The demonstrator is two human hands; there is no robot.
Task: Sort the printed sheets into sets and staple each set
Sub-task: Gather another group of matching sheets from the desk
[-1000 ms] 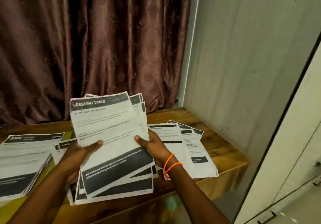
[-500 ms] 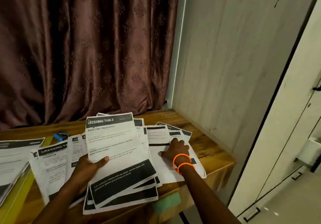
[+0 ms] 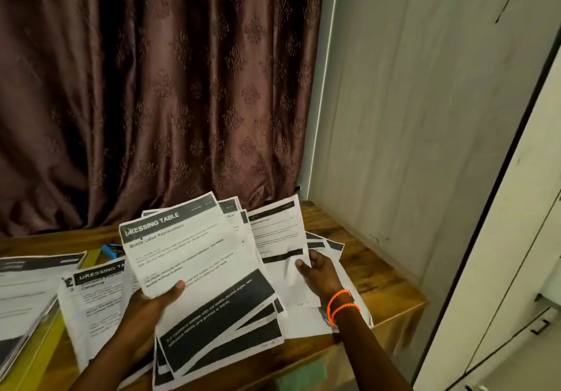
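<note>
On the brown wooden tabletop (image 3: 358,257), printed white sheets with black header bands are spread in several piles. A fanned stack of printed sheets (image 3: 206,272) is held up off the table in the left hand (image 3: 151,302), thumb pressed on the top page and fingers curled underneath. The top page is headed "DRESSING TABLE" with "Bottle Label Replacement" below it; the smaller text cannot be read. Several pages are splayed out behind and below it, with black bands showing at the bottom edges.

A single printed white sheet (image 3: 279,238) is pinched at its lower edge by the right hand (image 3: 318,272), thumb on top, and is lifted and tilted up, just beside the fanned stack. Two orange bead bracelets (image 3: 341,304) are worn on the right wrist. Under this hand a loose pile of printed pages (image 3: 328,245) is lying flat near the table's right edge.

To the left, another flat pile with a "DRESSING" header (image 3: 91,299) is lying on the table, partly covered by the left forearm. At the far left a thicker stack of sheets (image 3: 27,293) is seen, resting over a yellow strip (image 3: 48,339); what that strip is cannot be told. A small blue object (image 3: 110,250) is lying on the table behind the piles, partly hidden. A dark maroon patterned curtain (image 3: 158,87) is hung behind the table, and a pale grey wall panel (image 3: 425,117) stands to the right.
</note>
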